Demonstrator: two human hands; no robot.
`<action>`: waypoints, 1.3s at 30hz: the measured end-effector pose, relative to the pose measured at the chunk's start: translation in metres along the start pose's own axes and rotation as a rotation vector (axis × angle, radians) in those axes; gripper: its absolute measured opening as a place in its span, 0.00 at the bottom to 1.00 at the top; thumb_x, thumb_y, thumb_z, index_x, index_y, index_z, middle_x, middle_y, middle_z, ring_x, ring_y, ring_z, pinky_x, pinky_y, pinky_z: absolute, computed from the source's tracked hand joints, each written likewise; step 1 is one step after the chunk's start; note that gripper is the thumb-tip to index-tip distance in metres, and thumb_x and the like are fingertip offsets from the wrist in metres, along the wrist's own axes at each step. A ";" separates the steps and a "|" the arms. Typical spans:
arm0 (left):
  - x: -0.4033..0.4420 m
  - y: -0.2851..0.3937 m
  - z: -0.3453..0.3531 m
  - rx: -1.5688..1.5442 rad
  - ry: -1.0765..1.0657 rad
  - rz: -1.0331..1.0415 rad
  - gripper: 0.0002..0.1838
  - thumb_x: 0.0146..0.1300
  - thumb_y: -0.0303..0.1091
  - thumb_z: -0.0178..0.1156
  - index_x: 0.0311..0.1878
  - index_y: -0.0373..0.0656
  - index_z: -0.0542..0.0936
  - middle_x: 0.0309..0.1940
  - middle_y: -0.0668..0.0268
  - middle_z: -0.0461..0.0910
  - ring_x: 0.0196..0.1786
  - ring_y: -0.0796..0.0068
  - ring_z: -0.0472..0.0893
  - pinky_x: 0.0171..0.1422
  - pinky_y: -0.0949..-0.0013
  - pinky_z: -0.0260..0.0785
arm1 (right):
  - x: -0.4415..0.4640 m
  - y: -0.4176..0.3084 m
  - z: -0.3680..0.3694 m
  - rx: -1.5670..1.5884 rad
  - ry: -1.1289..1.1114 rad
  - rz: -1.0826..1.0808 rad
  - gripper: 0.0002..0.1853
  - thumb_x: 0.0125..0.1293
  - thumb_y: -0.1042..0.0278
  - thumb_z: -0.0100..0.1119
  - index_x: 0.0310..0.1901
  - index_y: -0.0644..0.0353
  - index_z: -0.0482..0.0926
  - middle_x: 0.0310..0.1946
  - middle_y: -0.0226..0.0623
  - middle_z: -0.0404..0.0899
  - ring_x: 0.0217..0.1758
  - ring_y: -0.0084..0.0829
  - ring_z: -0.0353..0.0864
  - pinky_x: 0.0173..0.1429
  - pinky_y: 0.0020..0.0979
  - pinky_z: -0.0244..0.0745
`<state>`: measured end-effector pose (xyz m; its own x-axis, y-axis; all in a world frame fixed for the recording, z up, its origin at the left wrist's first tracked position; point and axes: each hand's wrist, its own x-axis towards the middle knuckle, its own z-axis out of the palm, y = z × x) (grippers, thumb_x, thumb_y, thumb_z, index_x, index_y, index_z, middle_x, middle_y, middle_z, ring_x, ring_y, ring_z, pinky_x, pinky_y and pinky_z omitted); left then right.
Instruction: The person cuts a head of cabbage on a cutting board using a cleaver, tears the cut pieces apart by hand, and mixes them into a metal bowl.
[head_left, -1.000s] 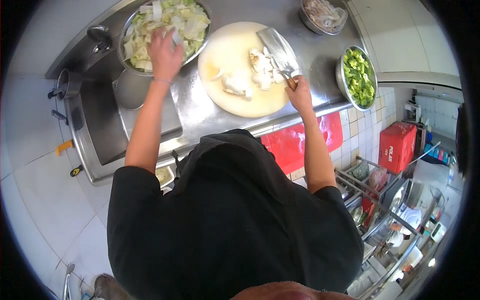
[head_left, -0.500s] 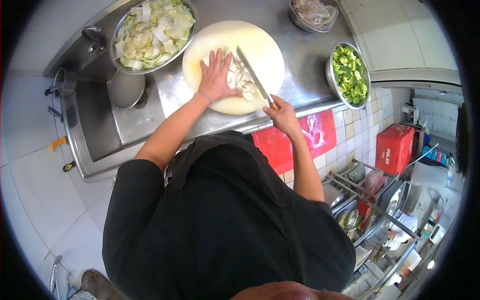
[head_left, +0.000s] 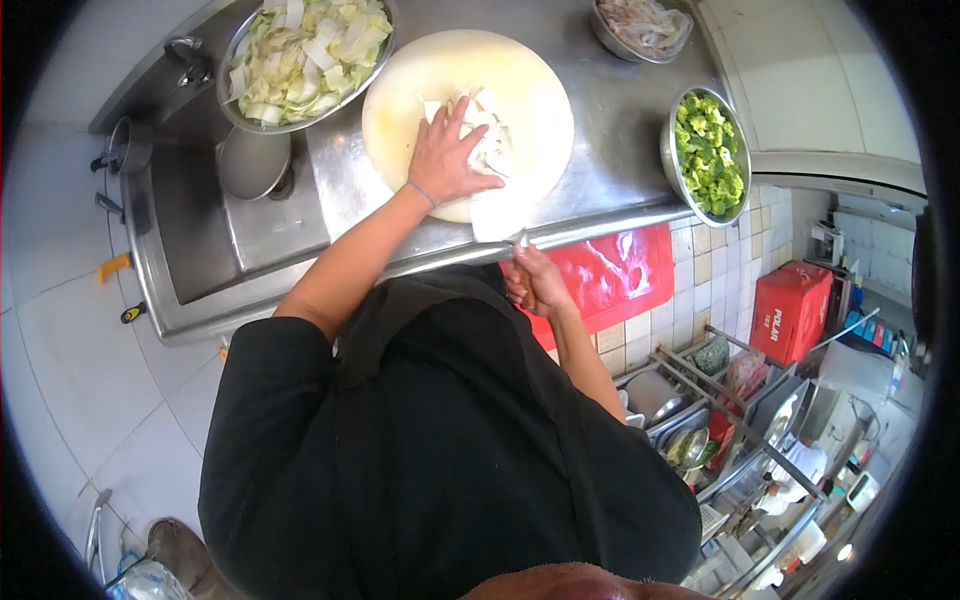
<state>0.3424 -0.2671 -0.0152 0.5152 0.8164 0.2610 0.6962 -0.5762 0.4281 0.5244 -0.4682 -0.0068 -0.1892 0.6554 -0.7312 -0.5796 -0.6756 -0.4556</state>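
My left hand [head_left: 447,160] lies with fingers spread on white chopped pieces [head_left: 493,148] on the round cutting board [head_left: 540,90]. My right hand [head_left: 535,280] is wrapped round the wooden handle of a cleaver [head_left: 502,213]. The bright, flat blade lies at the board's near edge, just below the pieces and close to my left thumb. Part of the pieces is hidden under my left hand.
A bowl of cut cabbage [head_left: 310,60] stands left of the board, above the sink [head_left: 200,220] with a round pan [head_left: 254,162]. To the right are a bowl of green vegetables [head_left: 710,155] and a bowl of pale strips [head_left: 645,28]. A red crate [head_left: 790,312] stands beyond.
My left hand went from the cabbage bowl to the pieces on the board. My right hand drew the cleaver down towards my body, and its blade turned from edge-on to flat.
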 end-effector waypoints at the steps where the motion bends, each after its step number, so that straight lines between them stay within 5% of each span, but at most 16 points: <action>1: -0.003 -0.004 0.011 -0.023 0.084 0.000 0.41 0.40 0.59 0.78 0.59 0.49 0.82 0.75 0.49 0.61 0.71 0.39 0.67 0.71 0.39 0.63 | 0.007 0.000 0.009 -0.017 -0.032 0.015 0.11 0.79 0.55 0.52 0.41 0.49 0.65 0.21 0.28 0.66 0.16 0.23 0.64 0.18 0.27 0.60; 8: -0.011 -0.017 0.028 -0.253 0.305 -0.045 0.24 0.47 0.42 0.75 0.50 0.47 0.84 0.67 0.50 0.69 0.67 0.46 0.71 0.68 0.47 0.66 | 0.019 -0.016 0.012 -0.103 -0.180 0.003 0.09 0.78 0.58 0.54 0.50 0.50 0.70 0.20 0.28 0.66 0.13 0.20 0.61 0.16 0.26 0.58; 14: -0.019 -0.020 0.012 -0.414 0.282 -0.098 0.23 0.48 0.39 0.76 0.49 0.46 0.84 0.66 0.49 0.70 0.68 0.46 0.70 0.72 0.50 0.62 | 0.017 -0.020 0.021 -0.113 -0.123 -0.053 0.10 0.78 0.58 0.54 0.53 0.51 0.70 0.19 0.28 0.67 0.13 0.21 0.62 0.16 0.25 0.59; 20: -0.018 -0.020 0.015 -0.389 0.360 0.012 0.12 0.49 0.36 0.73 0.38 0.44 0.88 0.59 0.56 0.78 0.65 0.47 0.71 0.70 0.48 0.63 | 0.018 -0.013 0.018 -0.130 -0.115 -0.093 0.10 0.78 0.58 0.54 0.52 0.51 0.71 0.20 0.28 0.68 0.15 0.22 0.65 0.17 0.25 0.61; 23: -0.010 -0.024 -0.001 -0.538 0.373 -0.054 0.08 0.56 0.33 0.72 0.38 0.42 0.87 0.53 0.60 0.83 0.64 0.55 0.75 0.69 0.57 0.66 | 0.016 -0.011 0.019 -0.142 -0.085 -0.105 0.09 0.78 0.58 0.54 0.48 0.52 0.70 0.21 0.28 0.68 0.16 0.22 0.65 0.17 0.26 0.62; 26: 0.005 -0.052 -0.040 -0.954 0.433 -0.301 0.08 0.56 0.36 0.72 0.37 0.43 0.88 0.45 0.61 0.86 0.50 0.64 0.83 0.60 0.65 0.73 | 0.017 -0.008 0.016 -0.129 -0.070 -0.097 0.09 0.78 0.57 0.53 0.45 0.52 0.68 0.21 0.28 0.69 0.16 0.22 0.65 0.18 0.26 0.63; 28: 0.015 -0.092 -0.068 -0.806 0.495 -0.467 0.10 0.59 0.36 0.71 0.37 0.40 0.87 0.41 0.60 0.87 0.43 0.70 0.85 0.53 0.69 0.75 | 0.018 -0.007 0.013 -0.127 -0.080 -0.094 0.10 0.78 0.56 0.53 0.43 0.51 0.67 0.22 0.29 0.69 0.16 0.22 0.66 0.18 0.26 0.63; 30: 0.025 -0.121 -0.106 -0.704 0.519 -0.574 0.11 0.60 0.37 0.70 0.37 0.38 0.87 0.38 0.58 0.88 0.43 0.64 0.86 0.53 0.64 0.76 | 0.021 -0.005 0.009 -0.111 -0.098 -0.087 0.10 0.78 0.56 0.53 0.44 0.51 0.67 0.22 0.29 0.69 0.16 0.23 0.66 0.18 0.26 0.64; 33: 0.033 -0.170 -0.128 -0.207 0.574 -0.399 0.15 0.60 0.40 0.70 0.43 0.39 0.86 0.44 0.54 0.87 0.48 0.57 0.84 0.55 0.59 0.75 | 0.024 -0.001 0.006 -0.103 -0.124 -0.083 0.10 0.78 0.56 0.52 0.44 0.51 0.67 0.21 0.29 0.68 0.16 0.23 0.66 0.18 0.27 0.64; 36: 0.031 -0.148 -0.119 0.210 0.642 -0.318 0.23 0.59 0.42 0.70 0.54 0.39 0.82 0.53 0.49 0.83 0.56 0.50 0.80 0.61 0.54 0.71 | 0.026 0.001 0.008 -0.091 -0.124 -0.061 0.09 0.79 0.56 0.52 0.45 0.51 0.67 0.21 0.29 0.68 0.16 0.23 0.65 0.18 0.27 0.64; 39: 0.018 -0.095 -0.057 -0.373 0.303 -0.241 0.32 0.60 0.46 0.70 0.61 0.35 0.77 0.63 0.45 0.76 0.66 0.46 0.74 0.73 0.53 0.64 | 0.026 0.003 0.011 -0.082 -0.110 -0.038 0.09 0.79 0.56 0.52 0.45 0.50 0.67 0.21 0.29 0.67 0.16 0.23 0.64 0.19 0.28 0.63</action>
<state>0.2572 -0.1951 -0.0019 0.1565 0.9303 0.3317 0.5238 -0.3629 0.7707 0.5087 -0.4493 -0.0220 -0.2562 0.7112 -0.6546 -0.5223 -0.6717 -0.5254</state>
